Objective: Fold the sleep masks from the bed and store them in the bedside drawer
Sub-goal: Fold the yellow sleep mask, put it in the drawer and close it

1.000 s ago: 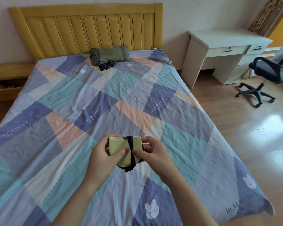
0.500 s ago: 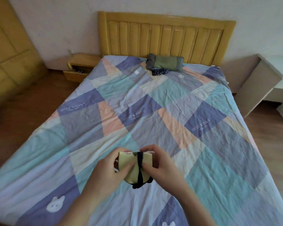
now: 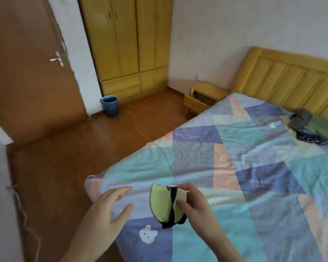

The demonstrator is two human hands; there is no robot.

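Yellow-green fabric with a black strap across it is what your right hand (image 3: pixel 195 207) holds: the folded sleep mask (image 3: pixel 164 203), pinched between your thumb on its near face and your fingers curled over its top edge, held above the foot corner of the bed (image 3: pixel 225 167); from the head camera, you cannot tell whether the mask's lower edge touches the quilt; your left hand (image 3: pixel 107 207) is apart from the mask, to its left, with fingers spread and straight and nothing in them, hovering over the quilt's edge; the patchwork quilt (image 3: pixel 263 214) of teal, blue, lilac and peach panels covers the bed, with a small white bear printed just below the mask; near the yellow headboard (image 3: pixel 292 78) lies a grey-green pillow (image 3: pixel 314 125) with a dark patterned piece of cloth (image 3: pixel 309 138) just in front of it, touching it; the bedside drawer (image 3: pixel 196 104) stands pulled open from the yellow nightstand (image 3: pixel 209 90) beside the head of the bed, well apart from both your hands; farther left you see a blue bin (image 3: pixel 110 104) on the wooden floor by a yellow wardrobe (image 3: pixel 127 44), and a brown door (image 3: pixel 27 72) with a metal handle
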